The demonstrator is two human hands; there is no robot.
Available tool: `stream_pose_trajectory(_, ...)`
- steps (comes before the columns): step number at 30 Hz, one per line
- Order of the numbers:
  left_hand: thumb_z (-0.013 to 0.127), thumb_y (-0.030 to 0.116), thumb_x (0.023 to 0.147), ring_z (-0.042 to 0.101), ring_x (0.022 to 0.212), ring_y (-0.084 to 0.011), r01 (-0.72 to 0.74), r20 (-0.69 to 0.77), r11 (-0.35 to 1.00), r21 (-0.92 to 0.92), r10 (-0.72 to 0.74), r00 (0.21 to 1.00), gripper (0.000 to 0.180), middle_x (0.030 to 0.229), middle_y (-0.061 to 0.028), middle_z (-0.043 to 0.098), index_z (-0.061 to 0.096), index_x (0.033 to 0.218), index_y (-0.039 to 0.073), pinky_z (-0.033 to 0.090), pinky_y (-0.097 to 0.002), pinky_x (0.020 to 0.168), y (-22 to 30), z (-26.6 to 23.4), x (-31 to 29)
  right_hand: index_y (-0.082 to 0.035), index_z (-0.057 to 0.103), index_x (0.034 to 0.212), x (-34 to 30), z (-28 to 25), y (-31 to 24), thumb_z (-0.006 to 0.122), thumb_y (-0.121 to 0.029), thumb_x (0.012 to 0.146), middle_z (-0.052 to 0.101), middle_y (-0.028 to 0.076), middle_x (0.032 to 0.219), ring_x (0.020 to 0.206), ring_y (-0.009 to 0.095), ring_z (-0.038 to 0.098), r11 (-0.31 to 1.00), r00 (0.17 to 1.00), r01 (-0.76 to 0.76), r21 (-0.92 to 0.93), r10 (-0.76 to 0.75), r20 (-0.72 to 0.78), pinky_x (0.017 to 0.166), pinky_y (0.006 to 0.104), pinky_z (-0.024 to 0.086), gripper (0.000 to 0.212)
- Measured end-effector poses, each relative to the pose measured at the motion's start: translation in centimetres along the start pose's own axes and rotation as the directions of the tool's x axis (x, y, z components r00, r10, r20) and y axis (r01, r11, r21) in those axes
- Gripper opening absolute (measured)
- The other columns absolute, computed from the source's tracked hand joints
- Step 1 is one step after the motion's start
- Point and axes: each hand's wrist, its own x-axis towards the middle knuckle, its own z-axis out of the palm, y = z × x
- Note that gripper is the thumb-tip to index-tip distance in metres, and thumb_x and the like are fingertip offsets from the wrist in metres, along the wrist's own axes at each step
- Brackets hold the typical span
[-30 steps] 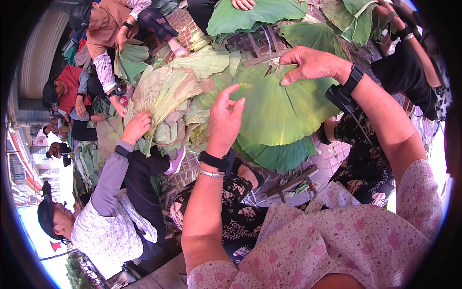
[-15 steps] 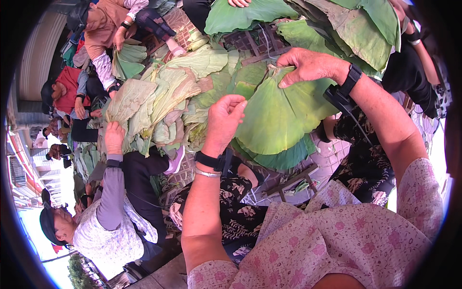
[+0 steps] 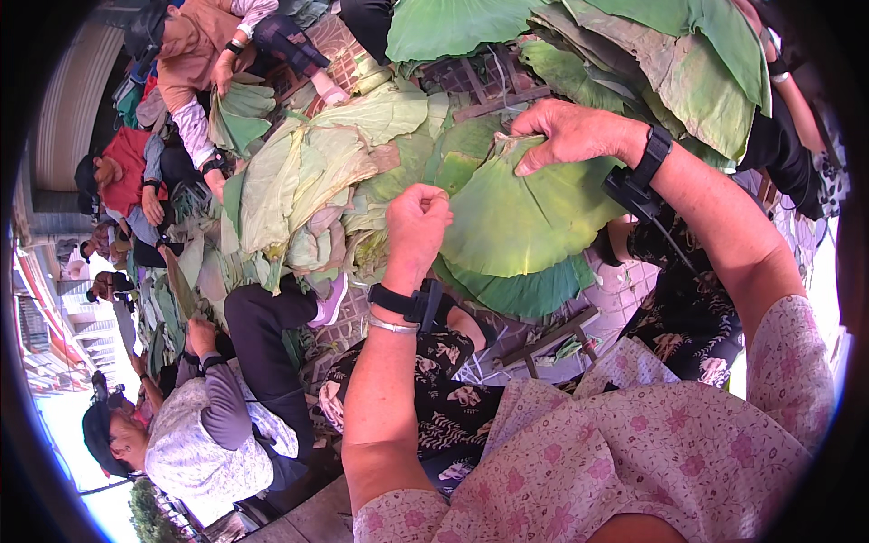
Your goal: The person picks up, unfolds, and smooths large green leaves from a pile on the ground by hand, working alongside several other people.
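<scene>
My right hand (image 3: 575, 134) pinches a large green lotus leaf (image 3: 534, 226) at its gathered upper end, thumb in front and fingers behind. The leaf fans out downward, its lower edge hanging free. Beneath it shows a darker green leaf (image 3: 529, 290). To the left of the held leaf my left hand (image 3: 418, 226) is closed, fingers curled in toward the thumb. Whatever it may hold is hidden. Behind it lies a heap of pale, partly dried leaves (image 3: 330, 176).
More big leaves (image 3: 697, 68) are stacked at the upper right. Co-workers sit along the left, one in a patterned vest (image 3: 213, 443), one in a brown top (image 3: 186, 63). A low wooden frame (image 3: 552, 344) stands on the brick paving below the leaf.
My left hand has curled more tightly and moved slightly down, away from the leaf's edge. The right hand shifted a little left with the leaf. The near-left co-worker's hand drew back from the heap.
</scene>
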Motion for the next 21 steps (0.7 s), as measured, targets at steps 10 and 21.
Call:
stream_pose_trajectory(10, 0.057, 0.009, 0.091, 0.064, 0.069, -0.0162, 0.085, -0.02, 0.973, -0.217, -0.091, 0.996, 0.015, 0.084, -0.0097, 0.064, 0.06, 0.097, -0.004, 0.055, -0.0267, 0.064, 1.0, -1.1, 0.0, -0.003, 0.065, 0.095, 0.0, -0.3, 0.2, 0.073, -0.023, 0.078, 0.06, 0.002, 0.074, 0.071, 0.011, 0.051, 1.0, 0.999, -0.009, 0.02, 0.009, -0.03, 0.066, 0.0308, 0.043, 0.028)
stream_pose_trajectory(21, 0.06, 0.014, 0.088, 0.066, 0.067, -0.0233, 0.056, -0.196, 0.994, -0.094, -0.073, 0.978, 0.016, 0.081, -0.0134, 0.066, 0.063, 0.089, -0.002, 0.054, -0.0318, 0.059, -0.2, -7.3, 0.5, -0.001, 0.065, 0.092, -0.3, -1.2, 0.0, 0.073, -0.018, 0.079, 0.061, -0.001, 0.077, 0.075, 0.008, 0.052, 1.0, 0.996, -0.022, 0.015, 0.023, -0.081, 0.069, 0.0275, 0.043, 0.023)
